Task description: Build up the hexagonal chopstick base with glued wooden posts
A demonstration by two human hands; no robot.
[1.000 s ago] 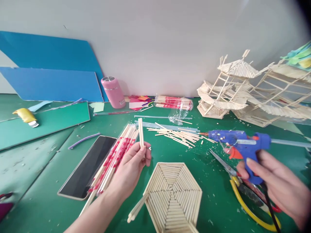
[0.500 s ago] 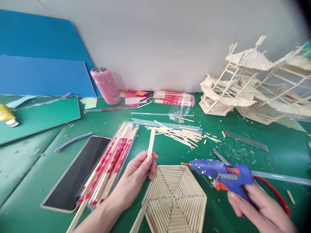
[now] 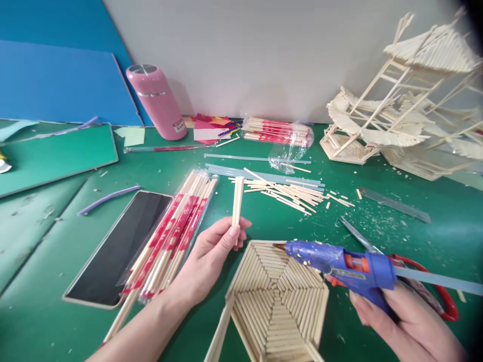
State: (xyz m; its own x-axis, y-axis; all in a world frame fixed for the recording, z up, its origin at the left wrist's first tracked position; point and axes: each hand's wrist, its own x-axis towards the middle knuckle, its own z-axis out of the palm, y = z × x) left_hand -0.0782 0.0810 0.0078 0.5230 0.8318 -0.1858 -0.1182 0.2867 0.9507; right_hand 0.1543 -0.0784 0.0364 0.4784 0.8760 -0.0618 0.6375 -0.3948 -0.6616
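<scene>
**Gluing step: short stick pair and hexagonal panel**

Head view. I am gripping the blue hot-glue gun [image 3: 339, 264] in my right hand [image 3: 403, 322], fingers wrapped around the handle, one finger lying by the orange trigger. The copper nozzle is hovering just over the upper edge of the flat hexagonal panel of pale wooden sticks [image 3: 277, 301], which is lying on the green table mat [image 3: 339, 226]. I cannot tell whether the nozzle is touching the panel.

My left hand [image 3: 211, 256] is pinching a short pair of pale wooden sticks [image 3: 237, 201] between thumb and fingertips, holding it upright just left of the panel.

I judge the step in hand to be glue application. The next move calls for bringing nozzle and stick pair together with steady trigger pressure.

Nearby: a clear packet of red-wrapped chopsticks [image 3: 173, 234], a loose pile of cut sticks [image 3: 287, 193], red-handled scissors [image 3: 422, 281].
</scene>
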